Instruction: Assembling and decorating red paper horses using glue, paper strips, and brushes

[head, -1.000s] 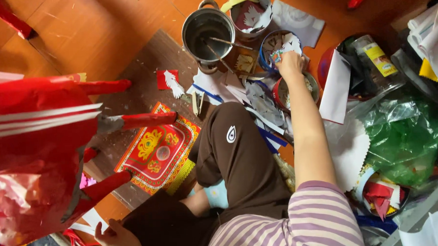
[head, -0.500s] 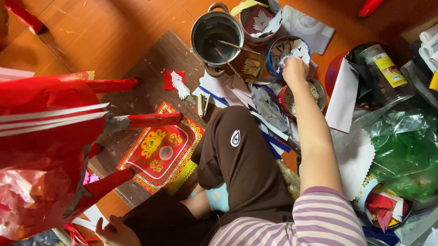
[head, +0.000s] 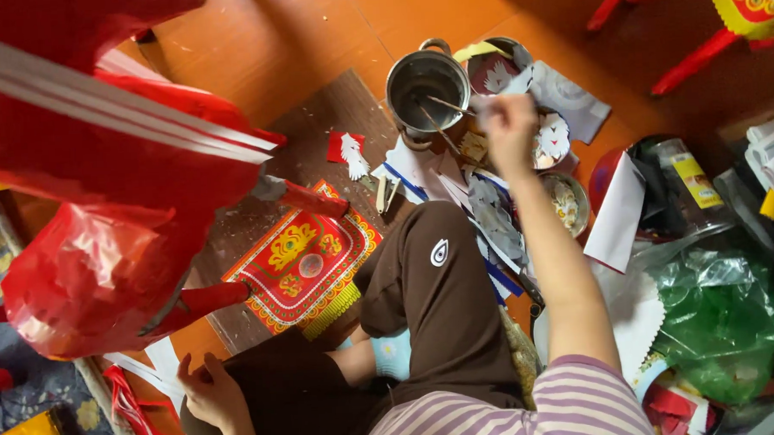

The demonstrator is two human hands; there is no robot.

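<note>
Head view: upper centre, the right hand (head: 508, 127) pinches a thin stick (head: 448, 105) over a round, shiny metal pot (head: 427, 89); the left hand (head: 209, 393) rests spread at lower left.

An orange wooden floor (head: 295, 41) bears a brown board (head: 315, 134), steel pot (head: 427, 86) and scattered paper cutouts (head: 490, 214).

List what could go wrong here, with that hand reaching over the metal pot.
1. The right hand holds a thin stick at the metal pot; a sideways pull might tip the pot onto the paper cutouts beside it.
2. The forearm hangs low over the small bowls and may knock them.
3. The left hand rests near loose red strips, which could snag.
</note>
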